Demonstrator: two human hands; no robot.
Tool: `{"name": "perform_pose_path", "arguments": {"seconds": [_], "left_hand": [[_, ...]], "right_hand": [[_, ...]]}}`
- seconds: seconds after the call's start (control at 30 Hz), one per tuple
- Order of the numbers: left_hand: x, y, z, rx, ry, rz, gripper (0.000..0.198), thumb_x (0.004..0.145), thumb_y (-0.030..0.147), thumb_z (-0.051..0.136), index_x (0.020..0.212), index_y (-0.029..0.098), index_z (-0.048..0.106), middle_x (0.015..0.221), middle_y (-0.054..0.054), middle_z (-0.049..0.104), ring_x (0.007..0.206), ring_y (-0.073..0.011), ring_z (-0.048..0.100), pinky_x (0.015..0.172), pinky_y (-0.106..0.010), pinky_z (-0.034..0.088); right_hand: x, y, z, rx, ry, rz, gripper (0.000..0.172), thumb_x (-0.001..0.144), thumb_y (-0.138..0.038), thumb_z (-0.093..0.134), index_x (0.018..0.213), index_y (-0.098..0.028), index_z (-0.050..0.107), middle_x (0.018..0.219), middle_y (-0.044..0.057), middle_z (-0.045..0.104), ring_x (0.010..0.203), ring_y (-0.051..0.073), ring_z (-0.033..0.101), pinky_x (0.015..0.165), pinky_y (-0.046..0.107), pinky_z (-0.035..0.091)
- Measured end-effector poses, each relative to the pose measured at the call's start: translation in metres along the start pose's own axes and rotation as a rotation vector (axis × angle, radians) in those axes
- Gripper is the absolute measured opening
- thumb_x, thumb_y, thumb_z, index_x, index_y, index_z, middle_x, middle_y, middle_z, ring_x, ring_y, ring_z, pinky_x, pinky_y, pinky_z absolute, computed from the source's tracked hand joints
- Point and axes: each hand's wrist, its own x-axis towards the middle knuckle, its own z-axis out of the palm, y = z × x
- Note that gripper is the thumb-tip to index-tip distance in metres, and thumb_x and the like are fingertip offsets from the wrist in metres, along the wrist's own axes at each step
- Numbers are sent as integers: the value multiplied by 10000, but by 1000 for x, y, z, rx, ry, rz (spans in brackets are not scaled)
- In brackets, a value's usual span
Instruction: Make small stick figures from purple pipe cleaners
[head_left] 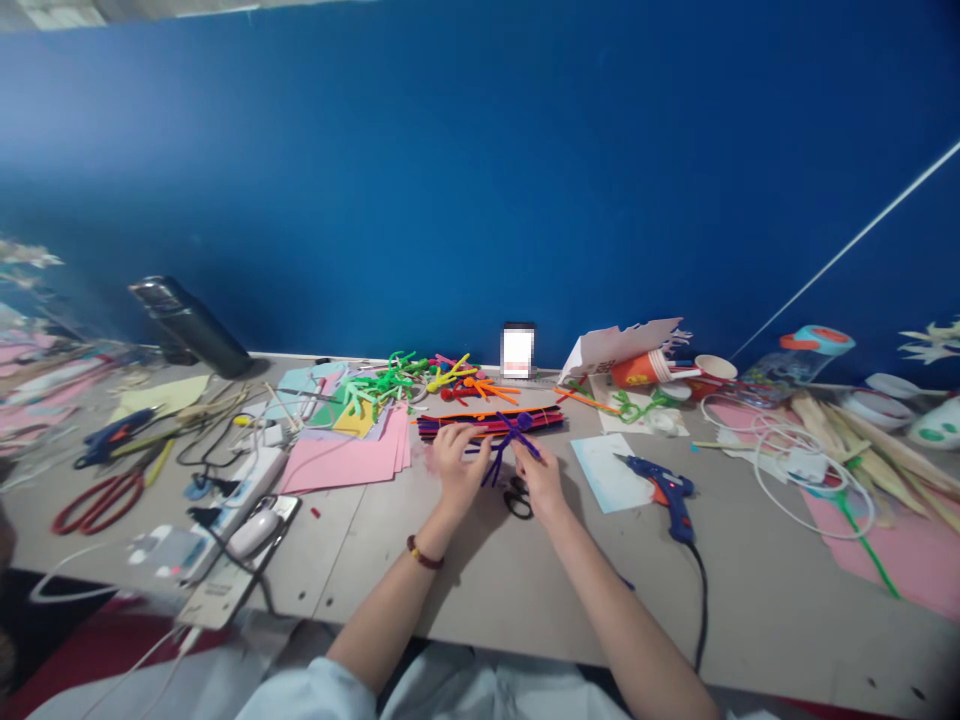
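A purple pipe-cleaner figure (508,441) with a round coiled head and thin limbs is held above the table. My right hand (538,478) pinches it from the right side. Just to its left is my left hand (459,462), its thumb and fingers apart near one purple limb; whether it touches that limb is hard to tell. Behind both hands lies a bundle of dark, red and orange pipe cleaners (555,419). Black-handled scissors (518,498) rest on the table beneath, partly behind my right hand.
Green and other coloured pipe-cleaner figures (390,380) lie at the back. A blue glue gun (673,492) with its cable is on the right, beside light-blue paper (609,474). Leftward are pink paper (346,456), a power strip (238,510) and red-handled scissors (101,500). A phone (517,352) stands against the blue partition.
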Motion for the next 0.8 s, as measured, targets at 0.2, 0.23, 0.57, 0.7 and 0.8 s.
{"name": "perform_pose_path", "arguments": {"seconds": [0.2,0.23,0.57,0.7,0.8], "left_hand": [[-10,0,4,71,-183,73,187,662,232,740,836,299,735,864,-52,699,934,-262,533,937,-397,320],[-10,0,5,64,-181,66,181,662,230,738,830,299,736,857,-52,701,925,-261,534,932,-396,320],[-12,-5,6,32,-138,0,108,650,269,732,754,298,731,825,-44,699,888,-262,538,980,-404,265],[-12,-6,6,37,-129,-14,59,652,277,729,708,290,716,794,-39,692,865,-258,535,994,-405,243],[-11,-6,6,28,-131,-16,63,648,272,728,707,287,710,793,-38,687,868,-258,532,984,-406,255]], "right_hand": [[-3,0,3,5,17,22,398,568,-469,756,814,-173,655,505,-69,467,431,67,339,412,216,252],[-3,-1,3,19,16,29,400,561,-470,760,803,-171,651,489,-75,448,422,63,322,407,216,242],[-6,2,5,-12,-35,13,453,605,-478,737,922,-160,677,503,-71,429,438,60,305,401,208,217],[-4,3,3,-22,-72,1,412,602,-477,737,867,-166,691,486,-74,413,426,59,291,395,212,202],[-2,2,2,-3,-112,42,414,591,-472,746,868,-169,690,484,-77,421,422,59,309,393,205,214]]}}
